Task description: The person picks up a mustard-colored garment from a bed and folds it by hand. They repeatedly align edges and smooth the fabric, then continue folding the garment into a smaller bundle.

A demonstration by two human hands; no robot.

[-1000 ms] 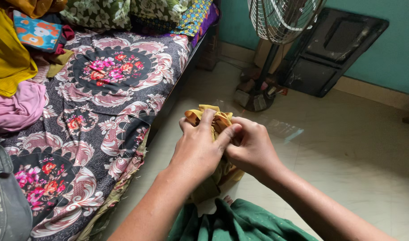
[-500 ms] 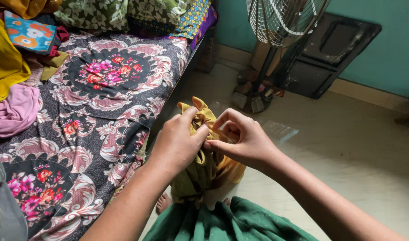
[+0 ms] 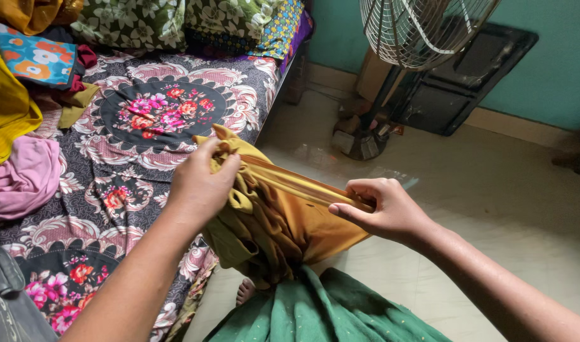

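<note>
Where the bed (image 3: pixel 144 145) meets the floor (image 3: pixel 492 209), the mustard cloth (image 3: pixel 283 221) hangs stretched between both hands; the left hand (image 3: pixel 201 183) has its grip bunched tight on the gathered end, just over the bed's edge; the right hand (image 3: pixel 385 209) pinches the taut edge of the cloth, out over the floor; the rest of the cloth sags down to a green garment (image 3: pixel 328 316) below; a pink cloth (image 3: pixel 21 180) lies on the bed, well apart; a fan (image 3: pixel 416 31) stands beyond on the floor.
</note>
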